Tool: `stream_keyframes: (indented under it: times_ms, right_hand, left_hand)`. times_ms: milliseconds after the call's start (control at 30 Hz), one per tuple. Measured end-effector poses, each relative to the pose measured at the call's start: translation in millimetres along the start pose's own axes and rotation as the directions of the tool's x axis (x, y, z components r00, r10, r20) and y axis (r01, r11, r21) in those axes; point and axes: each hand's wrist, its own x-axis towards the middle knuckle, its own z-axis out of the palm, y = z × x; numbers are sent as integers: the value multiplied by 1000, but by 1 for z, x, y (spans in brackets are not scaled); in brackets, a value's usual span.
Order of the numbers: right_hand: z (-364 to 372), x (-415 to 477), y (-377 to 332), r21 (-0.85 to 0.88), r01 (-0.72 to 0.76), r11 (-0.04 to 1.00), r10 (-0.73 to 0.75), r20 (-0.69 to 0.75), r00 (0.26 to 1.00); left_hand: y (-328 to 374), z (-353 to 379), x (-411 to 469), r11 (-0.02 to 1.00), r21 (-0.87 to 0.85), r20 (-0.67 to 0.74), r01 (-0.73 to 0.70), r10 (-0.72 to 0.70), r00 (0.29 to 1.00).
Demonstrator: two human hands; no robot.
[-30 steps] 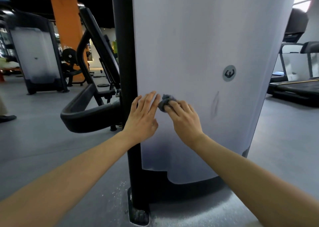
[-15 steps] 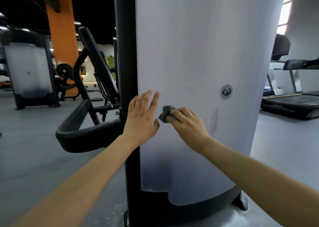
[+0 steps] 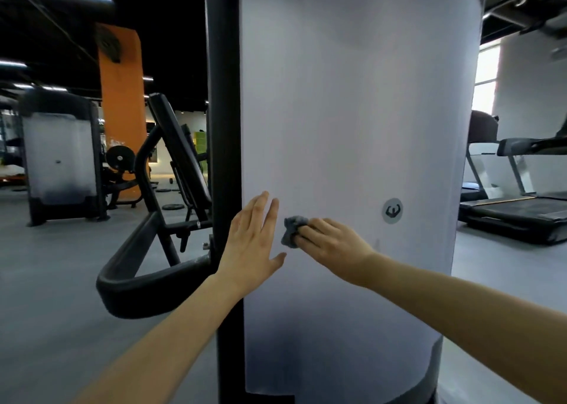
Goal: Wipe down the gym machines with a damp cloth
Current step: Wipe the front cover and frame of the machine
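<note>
Left hand [image 3: 250,244], right hand [image 3: 334,247] bare; forearms bare to frame edge; long slim fingers

The tall white curved machine panel [image 3: 352,112] looks like smooth, satin-matt plastic. Against it, the small grey crumpled cloth [image 3: 291,230] is soft, wrinkled fabric. At 9 o'clock of the cloth the black upright post [image 3: 223,96] looks like smooth painted metal, and the black curved bar [image 3: 129,281] at 8 o'clock is matt, scuffed pale along its upper edge.
</note>
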Motion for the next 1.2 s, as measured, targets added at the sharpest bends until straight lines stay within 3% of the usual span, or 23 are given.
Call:
stream_keyframes:
  times_ms: [100,467,633,900,1200]
  right_hand:
    - [-10,11,24,-35,65,997,-64,14,998]
    - [-74,120,155,-220,-174,960,139,-163,977]
    - [-68,126,145,-160,-283,946,243,-227,943]
    - [-55,108,152,-259,-80,962,34,-180,983]
    - [-102,193,234,-336,-291,896,221,-231,948]
  left_hand:
    - [-2,-12,16,998,54,-1,-31,31,1000]
    - [-12,-58,88,997,80,-7,-9,10,1000]
    - [-17,-76,114,997,73,-27,-2,4,1000]
    - [-33,-90,141,995,103,-105,0,11,994]
    - [-22,-107,192,996,92,-179,-3,19,984]
